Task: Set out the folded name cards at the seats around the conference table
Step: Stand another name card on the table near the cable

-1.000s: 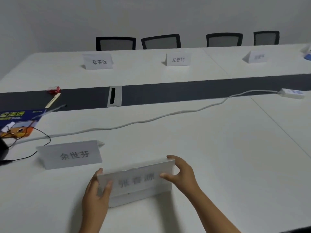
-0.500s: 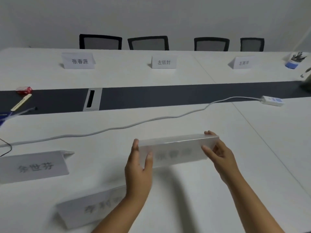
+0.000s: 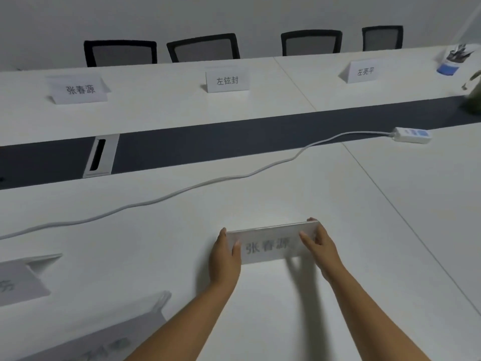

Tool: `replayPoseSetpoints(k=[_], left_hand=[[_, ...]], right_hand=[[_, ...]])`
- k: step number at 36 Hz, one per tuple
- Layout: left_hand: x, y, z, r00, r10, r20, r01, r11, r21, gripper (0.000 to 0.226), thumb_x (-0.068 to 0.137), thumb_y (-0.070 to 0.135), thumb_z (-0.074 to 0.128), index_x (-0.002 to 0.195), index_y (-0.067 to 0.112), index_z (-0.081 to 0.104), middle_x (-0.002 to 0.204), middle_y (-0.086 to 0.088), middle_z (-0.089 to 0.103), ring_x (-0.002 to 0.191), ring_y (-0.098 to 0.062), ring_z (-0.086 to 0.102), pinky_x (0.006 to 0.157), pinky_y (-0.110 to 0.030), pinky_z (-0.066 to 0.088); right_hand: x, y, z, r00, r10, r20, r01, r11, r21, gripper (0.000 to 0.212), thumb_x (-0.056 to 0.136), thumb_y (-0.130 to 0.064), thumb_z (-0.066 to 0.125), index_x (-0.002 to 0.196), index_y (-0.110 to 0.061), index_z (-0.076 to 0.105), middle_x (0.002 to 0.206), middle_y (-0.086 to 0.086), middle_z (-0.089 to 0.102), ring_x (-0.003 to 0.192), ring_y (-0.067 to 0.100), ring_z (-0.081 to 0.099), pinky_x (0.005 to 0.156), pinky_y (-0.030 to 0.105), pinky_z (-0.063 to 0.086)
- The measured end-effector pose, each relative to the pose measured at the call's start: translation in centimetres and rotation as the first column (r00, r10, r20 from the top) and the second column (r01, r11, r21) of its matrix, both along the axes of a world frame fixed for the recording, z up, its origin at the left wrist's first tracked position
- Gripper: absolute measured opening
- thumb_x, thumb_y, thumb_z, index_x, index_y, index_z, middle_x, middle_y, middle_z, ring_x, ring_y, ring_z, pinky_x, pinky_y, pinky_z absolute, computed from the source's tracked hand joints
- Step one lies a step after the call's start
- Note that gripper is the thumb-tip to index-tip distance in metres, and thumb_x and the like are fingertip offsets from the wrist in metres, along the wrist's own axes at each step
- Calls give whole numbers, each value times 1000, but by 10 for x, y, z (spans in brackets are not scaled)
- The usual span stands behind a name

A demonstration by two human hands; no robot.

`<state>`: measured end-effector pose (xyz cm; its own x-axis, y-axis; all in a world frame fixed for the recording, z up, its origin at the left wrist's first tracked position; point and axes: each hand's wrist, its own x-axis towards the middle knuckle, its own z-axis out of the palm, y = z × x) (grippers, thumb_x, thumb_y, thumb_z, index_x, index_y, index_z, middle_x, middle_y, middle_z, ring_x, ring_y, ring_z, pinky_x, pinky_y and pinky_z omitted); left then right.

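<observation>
Lowered since half a second ago, the name card (image 3: 270,244) now rests with its bottom edge on the white worktop (image 3: 364,230), where earlier it was held clear of the surface. A person's left hand (image 3: 225,256) grips the card's left end, thumb on the printed front and fingers (image 3: 221,237) curled behind it; the right hand (image 3: 321,246) pinches the right end in the same manner, its fingers (image 3: 312,220) hooked over the top edge. The card stands upright on the near side of the worktop, its printed face turned toward the person.

Two more folded cards lie at the near left: one at the left frame edge (image 3: 20,280) and another at the bottom left (image 3: 104,334), both blurred. Across the dark central strip (image 3: 234,144), three cards stand along the far side: a far-left card (image 3: 80,89), a middle card (image 3: 227,80) and a far-right card (image 3: 363,71). Four black mesh chairs (image 3: 203,48) line the wall behind them.

A white cable (image 3: 182,191) snakes across the near worktop to a power strip (image 3: 411,135) at the right. A cable hatch (image 3: 100,156) sits in the dark strip. At the far right stand a small blue-and-white holder (image 3: 450,61) and a bit of green plant (image 3: 473,97).
</observation>
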<state>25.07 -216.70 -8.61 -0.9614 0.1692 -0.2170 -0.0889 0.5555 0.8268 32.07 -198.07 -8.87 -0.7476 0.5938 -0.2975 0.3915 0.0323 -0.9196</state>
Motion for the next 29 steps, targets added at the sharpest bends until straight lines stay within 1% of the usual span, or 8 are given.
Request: replayPoseSetpoints(k=[5,10,17,20,22,24,27,29], left_hand=[[-4,1,-19,999,6,32,-6,1000,6,56,87,10,50,137,4,24,140,-17,41,126,-28,43,102,-33,35],[6,-15,-41,999,17,51,-12,995,-96,32,82,6,57,112,-5,54,117,-24,57,106,-36,55,90,-41,47],[6,-23,-52,1000,-3,-23,1,992,-128,14,78,4,63,90,-4,65,102,-21,61,91,-31,58,77,-25,37],[3,-22,-51,1000,-2,-23,-1,993,-120,13,80,9,61,87,-1,66,100,-17,61,83,-22,55,73,-24,36],[1,-22,-51,999,-15,-38,10,991,-131,12,82,13,60,85,3,66,97,-13,61,77,-19,53,69,-24,37],[-1,-23,-53,998,-15,-67,4,988,-156,11,83,16,59,81,7,66,93,-11,61,72,-20,53,65,-26,39],[-1,-25,-58,990,-49,-130,21,977,-211,11,83,19,58,79,12,64,89,-8,62,70,-22,55,61,-31,44],[0,-26,-64,977,-97,-190,44,963,-266,10,83,19,58,79,12,64,88,-8,63,72,-24,56,58,-32,45]], right_hand=[[-6,7,-19,999,-39,-2,39,999,9,37,83,-24,60,119,-20,50,118,-2,59,108,15,55,97,36,43],[8,-5,-38,987,-146,59,125,954,272,22,77,-27,58,89,-8,59,85,8,61,81,26,55,61,26,38],[8,-3,-53,971,-237,37,218,934,282,12,80,-10,58,76,1,60,78,29,62,77,43,55,56,28,31],[4,0,-53,968,-249,43,227,931,285,11,78,-10,60,74,0,62,73,28,63,60,34,50,51,19,31],[2,-2,-52,967,-253,36,231,925,303,17,76,-14,61,69,1,59,63,25,59,57,30,44,50,23,30],[0,-3,-52,969,-243,43,215,916,339,18,75,-16,60,72,1,62,64,21,60,61,26,48,55,29,33],[-4,-1,-56,963,-250,101,194,902,385,25,78,-11,63,102,-3,65,97,20,68,96,36,56,80,36,43],[-7,0,-57,961,-249,118,185,901,392,28,79,-12,63,106,-6,64,102,21,65,102,40,53,83,35,41]])
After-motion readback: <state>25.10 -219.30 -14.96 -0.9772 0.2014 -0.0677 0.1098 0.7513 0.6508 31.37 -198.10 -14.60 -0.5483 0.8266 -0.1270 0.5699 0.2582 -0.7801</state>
